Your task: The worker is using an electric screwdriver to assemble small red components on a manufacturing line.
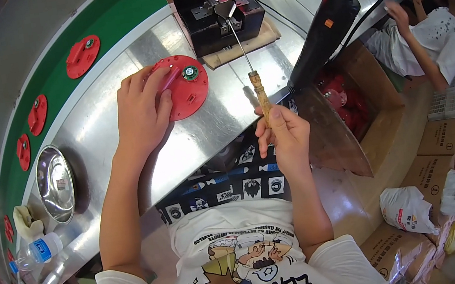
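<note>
My left hand [142, 104] lies over a round red plastic part [191, 97] on the metal bench, thumb and fingers closed about its raised ridge. A small green ring-shaped board shows on the part near my fingertips. In my right hand [285, 133], fingers closed, is a wooden-handled tool [257, 87] with a long thin metal shaft. Its far end reaches the metal jaws [225, 10] of a black machine [199, 34] with a lit red display. The exact shape of the tool's tip is hard to make out there.
A black powered hand tool [326, 33] hangs at the right. Below it stands a cardboard box [332, 132] of red parts. More red parts [83, 56] lie on the green belt [52, 68]. A steel bowl [56, 185] and bottle [43, 249] are left. A co-worker [430, 41] sits far right.
</note>
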A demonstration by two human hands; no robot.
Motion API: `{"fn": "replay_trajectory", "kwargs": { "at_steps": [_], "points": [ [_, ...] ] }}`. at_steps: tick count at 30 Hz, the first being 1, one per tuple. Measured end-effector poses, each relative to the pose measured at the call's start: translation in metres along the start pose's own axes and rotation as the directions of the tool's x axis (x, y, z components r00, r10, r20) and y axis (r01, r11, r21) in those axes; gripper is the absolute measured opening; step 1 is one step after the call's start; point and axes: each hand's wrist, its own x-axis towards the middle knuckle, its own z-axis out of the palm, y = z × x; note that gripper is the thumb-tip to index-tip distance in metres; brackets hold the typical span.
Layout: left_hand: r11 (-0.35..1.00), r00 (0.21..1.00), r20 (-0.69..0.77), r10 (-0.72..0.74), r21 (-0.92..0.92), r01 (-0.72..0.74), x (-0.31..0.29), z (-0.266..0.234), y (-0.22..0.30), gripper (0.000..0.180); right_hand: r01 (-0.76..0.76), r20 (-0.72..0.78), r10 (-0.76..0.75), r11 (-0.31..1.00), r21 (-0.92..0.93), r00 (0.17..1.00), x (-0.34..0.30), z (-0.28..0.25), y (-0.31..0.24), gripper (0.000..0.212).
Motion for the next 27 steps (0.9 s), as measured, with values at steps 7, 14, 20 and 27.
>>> {"fn": "replay_trajectory", "kwargs": {
  "at_steps": [7, 14, 20, 27],
  "points": [
    [1.000, 1.000, -0.014, 0.005, 0.017, -0.005, 0.004, 0.000, -0.002, 0.040, 0.091, 0.001, -0.091, 0.991, -0.101, 0.996, -0.016, -0.009, 0.001, 0.034],
    [0.999, 1.000, 0.000, 0.020, -0.035, -0.020, 0.013, 0.008, 0.009, 0.040, 0.469, -0.060, -0.514, 0.819, -0.330, 0.856, -0.046, -0.036, -0.006, 0.038],
    [0.997, 0.998, 0.031, -0.059, -0.040, 0.060, -0.005, -0.010, 0.014, 0.043, 0.622, -0.242, -0.663, 0.749, -0.229, 0.709, -0.035, -0.061, -0.018, 0.040],
    [0.982, 0.977, -0.109, 0.185, 0.063, -0.179, 0.029, -0.008, 0.061, 0.031, 0.553, -0.402, -0.610, 0.791, -0.263, 0.682, -0.019, -0.100, -0.025, 0.033]
  ]
}}
